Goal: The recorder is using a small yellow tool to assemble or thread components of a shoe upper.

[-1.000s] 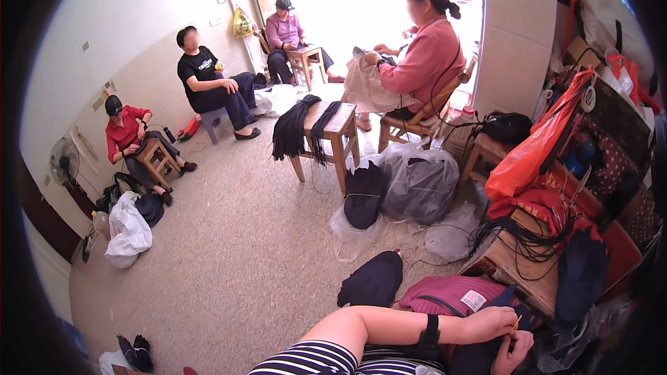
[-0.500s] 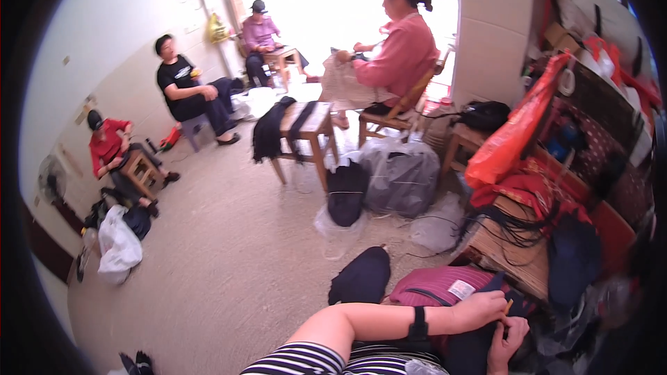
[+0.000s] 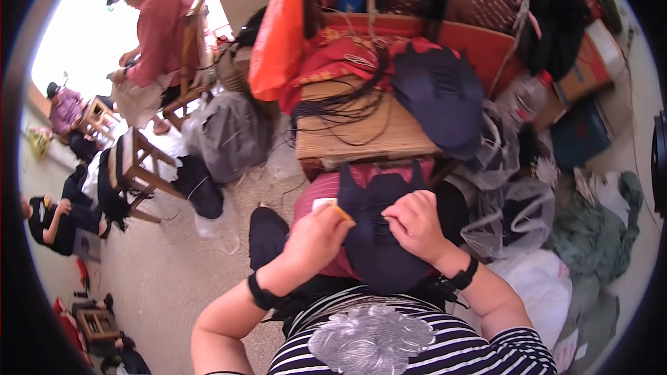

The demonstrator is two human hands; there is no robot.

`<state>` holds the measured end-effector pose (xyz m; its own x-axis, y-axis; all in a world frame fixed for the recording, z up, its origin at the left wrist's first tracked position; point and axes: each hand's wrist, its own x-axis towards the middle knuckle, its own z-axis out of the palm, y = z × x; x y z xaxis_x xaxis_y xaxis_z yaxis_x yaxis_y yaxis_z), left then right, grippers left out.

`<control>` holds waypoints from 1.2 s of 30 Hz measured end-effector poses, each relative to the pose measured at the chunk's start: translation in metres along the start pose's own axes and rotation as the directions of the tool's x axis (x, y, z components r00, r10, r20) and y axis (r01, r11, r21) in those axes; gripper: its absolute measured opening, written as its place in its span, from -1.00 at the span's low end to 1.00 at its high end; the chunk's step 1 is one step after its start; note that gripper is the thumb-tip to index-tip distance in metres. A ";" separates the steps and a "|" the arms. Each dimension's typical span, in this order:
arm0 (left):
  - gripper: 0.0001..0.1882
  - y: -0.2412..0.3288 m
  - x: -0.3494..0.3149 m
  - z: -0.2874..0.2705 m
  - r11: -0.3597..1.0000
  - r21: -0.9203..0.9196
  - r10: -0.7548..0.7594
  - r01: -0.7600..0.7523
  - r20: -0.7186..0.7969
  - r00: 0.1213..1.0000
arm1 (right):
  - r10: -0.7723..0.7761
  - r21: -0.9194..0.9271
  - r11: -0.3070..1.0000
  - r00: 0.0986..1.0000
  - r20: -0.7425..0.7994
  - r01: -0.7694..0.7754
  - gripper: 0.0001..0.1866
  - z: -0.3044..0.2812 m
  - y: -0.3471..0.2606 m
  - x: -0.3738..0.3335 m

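Note:
A dark navy fabric piece (image 3: 379, 257) with a row of slots and cords across its middle lies over my lap. My left hand (image 3: 316, 236) is closed at its left edge, pinching a thin yellow stick-like tool (image 3: 342, 212); the tool's other end is hidden. My right hand (image 3: 420, 226) is closed above the piece's right side, fingertips pressed together near the cords. What they hold, if anything, is too small to make out. Under the piece shows a maroon striped cloth (image 3: 316, 193) with a white label.
Ahead is a wooden bench top (image 3: 361, 135) bearing black cords (image 3: 340, 111), red cloth and a similar navy piece (image 3: 441, 97). An orange bag (image 3: 276, 35) hangs beside it. Clear plastic bags (image 3: 517, 215) crowd my right. A stool (image 3: 142, 167) and seated people are leftward.
My view has swung right and down, bringing the lap and bench to the middle. My hands, close together before, are now apart on either side of the navy piece.

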<state>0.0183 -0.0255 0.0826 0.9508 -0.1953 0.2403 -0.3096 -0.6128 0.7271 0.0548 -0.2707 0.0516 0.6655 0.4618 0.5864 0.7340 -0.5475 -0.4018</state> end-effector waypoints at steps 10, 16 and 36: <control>-0.77 0.010 0.013 -0.023 0.975 0.139 -0.220 0.172 0.507 0.833 | -0.030 -0.005 1.000 0.999 -0.014 0.030 -0.66 0.003 -0.003 -0.012; -0.74 0.005 0.030 -0.013 0.961 0.274 -0.232 0.032 0.741 0.630 | -0.021 0.001 1.000 1.000 -0.005 0.021 -0.55 0.000 -0.008 -0.008; -0.71 0.011 0.085 0.000 0.899 0.402 -0.345 -0.177 0.896 0.280 | -0.004 0.010 1.000 1.000 0.022 0.003 -0.53 -0.005 -0.003 -0.013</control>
<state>0.0953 -0.0488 0.1107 0.3782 -0.5291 -0.7596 -0.4440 -0.8237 0.3527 0.0428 -0.2783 0.0485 0.6657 0.4793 0.5720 0.7375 -0.5391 -0.4067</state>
